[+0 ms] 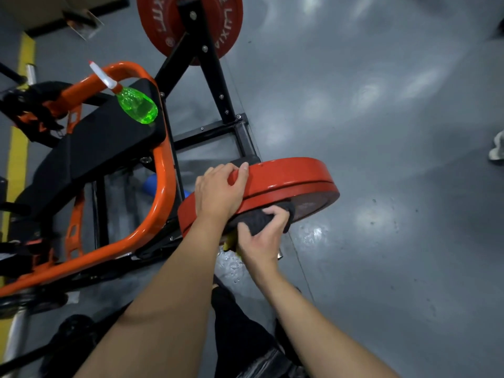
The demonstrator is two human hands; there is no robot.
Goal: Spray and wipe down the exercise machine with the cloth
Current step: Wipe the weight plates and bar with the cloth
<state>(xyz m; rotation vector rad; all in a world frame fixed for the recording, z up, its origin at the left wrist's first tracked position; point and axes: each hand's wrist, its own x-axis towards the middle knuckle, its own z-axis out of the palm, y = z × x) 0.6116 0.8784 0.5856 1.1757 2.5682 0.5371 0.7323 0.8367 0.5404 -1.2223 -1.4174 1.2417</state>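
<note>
A red weight plate [289,178] hangs on the near side of the orange and black exercise machine [161,170]. My left hand [221,190] grips the plate's rim from above, fingers curled over its edge. Just below, my right hand [260,237] holds a dark grey cloth [261,218] pressed against the plate's outer face. A green spray bottle [135,103] with a white and red nozzle stands on the machine's black seat pad [92,148], apart from both hands.
A second red plate [191,25] hangs on the machine's far side. Black frame bars [215,77] run across the grey floor [381,132]. A yellow floor line [19,148] lies at left. Someone's white shoe [497,148] shows at the right edge.
</note>
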